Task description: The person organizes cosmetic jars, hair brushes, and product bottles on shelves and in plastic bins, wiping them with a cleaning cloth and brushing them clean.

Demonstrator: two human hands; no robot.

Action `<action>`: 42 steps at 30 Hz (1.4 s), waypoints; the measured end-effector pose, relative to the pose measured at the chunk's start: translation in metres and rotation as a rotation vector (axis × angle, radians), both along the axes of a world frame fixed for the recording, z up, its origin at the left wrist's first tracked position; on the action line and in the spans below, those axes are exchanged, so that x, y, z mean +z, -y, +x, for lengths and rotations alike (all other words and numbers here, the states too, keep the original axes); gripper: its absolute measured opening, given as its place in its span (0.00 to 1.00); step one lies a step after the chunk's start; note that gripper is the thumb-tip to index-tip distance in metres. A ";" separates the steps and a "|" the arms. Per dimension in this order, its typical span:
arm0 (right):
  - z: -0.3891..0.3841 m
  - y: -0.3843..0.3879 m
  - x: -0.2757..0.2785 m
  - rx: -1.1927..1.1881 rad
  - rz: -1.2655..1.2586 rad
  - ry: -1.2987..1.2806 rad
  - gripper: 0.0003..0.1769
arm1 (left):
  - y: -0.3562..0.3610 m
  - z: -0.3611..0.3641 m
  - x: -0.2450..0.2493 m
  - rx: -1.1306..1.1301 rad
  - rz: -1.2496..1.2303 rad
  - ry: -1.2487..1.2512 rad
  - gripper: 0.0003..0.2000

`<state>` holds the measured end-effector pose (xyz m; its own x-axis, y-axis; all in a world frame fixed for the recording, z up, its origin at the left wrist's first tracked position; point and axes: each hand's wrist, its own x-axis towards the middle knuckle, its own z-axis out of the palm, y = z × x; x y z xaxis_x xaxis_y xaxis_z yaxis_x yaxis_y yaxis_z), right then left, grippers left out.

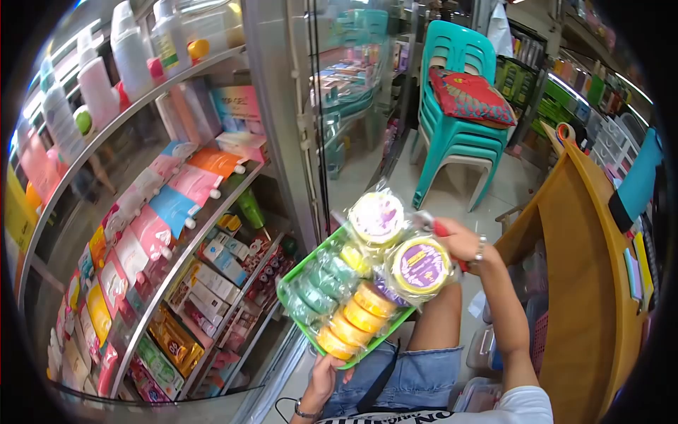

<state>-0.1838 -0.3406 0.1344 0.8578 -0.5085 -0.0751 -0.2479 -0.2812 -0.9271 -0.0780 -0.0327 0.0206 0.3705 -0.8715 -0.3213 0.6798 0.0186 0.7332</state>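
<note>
My left hand [326, 381] is closed on the near corner of a green plastic tray [291, 300] above my lap. In the tray lie wrapped rows of yellow-orange round tubs [353, 321] and green round tubs [311, 290]. Two larger round tubs in clear plastic, a white-lidded tub [376, 215] and a purple-labelled tub [421, 266], overlap its far right end. My right hand [458, 240] is closed around red-handled scissors [439, 227], right beside these two tubs. Its fingers are partly hidden.
To the left, a glass display case holds shelves of bottles [131, 53], tubes [173, 208] and boxes [226, 261]. Stacked teal chairs [459, 134] with a red cushion [472, 99] stand ahead. A wooden desk [586, 283] is close on my right.
</note>
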 end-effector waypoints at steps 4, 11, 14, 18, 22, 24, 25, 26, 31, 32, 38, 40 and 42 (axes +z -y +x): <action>-0.020 -0.013 0.021 0.013 0.084 0.007 0.14 | -0.004 0.014 0.005 -0.061 -0.045 0.025 0.18; -0.012 -0.030 -0.026 0.015 0.215 -0.018 0.15 | -0.008 0.043 -0.007 0.166 0.131 0.304 0.16; 0.004 -0.040 -0.043 -0.120 0.358 0.073 0.16 | -0.010 0.060 0.000 0.191 0.191 0.417 0.16; 0.012 -0.035 -0.070 -0.203 0.463 0.104 0.17 | -0.011 0.078 0.000 0.143 0.193 0.478 0.15; 0.018 -0.036 -0.079 -0.285 0.445 0.117 0.17 | -0.008 0.091 -0.011 0.107 0.195 0.501 0.15; 0.023 -0.036 -0.079 -0.283 0.457 0.119 0.17 | -0.010 0.090 -0.018 0.140 0.227 0.463 0.15; 0.023 -0.034 -0.076 -0.278 0.446 0.123 0.17 | -0.012 0.087 -0.020 0.127 0.246 0.448 0.15; 0.022 -0.032 -0.075 -0.281 0.434 0.127 0.16 | -0.012 0.086 -0.020 0.177 0.239 0.460 0.15; 0.015 -0.035 -0.072 -0.291 0.326 -0.018 0.16 | -0.014 0.090 -0.036 0.260 0.271 0.825 0.14; 0.014 -0.035 -0.076 -0.305 0.360 0.017 0.16 | -0.013 0.090 -0.037 0.254 0.266 0.810 0.14; 0.013 -0.043 -0.077 -0.353 0.457 0.102 0.17 | -0.008 0.089 -0.024 0.343 0.234 0.595 0.18; 0.012 -0.042 -0.078 -0.361 0.461 0.116 0.18 | -0.006 0.087 -0.024 0.402 0.166 0.679 0.20; 0.012 -0.042 -0.079 -0.366 0.465 0.120 0.19 | -0.014 0.089 -0.025 0.309 0.200 0.747 0.24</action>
<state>-0.1723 -0.2983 0.0554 0.6492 -0.7098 -0.2736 -0.1377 0.2441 -0.9599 0.0108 -0.0187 -0.0046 0.7610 -0.6478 -0.0339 -0.0013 -0.0538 0.9986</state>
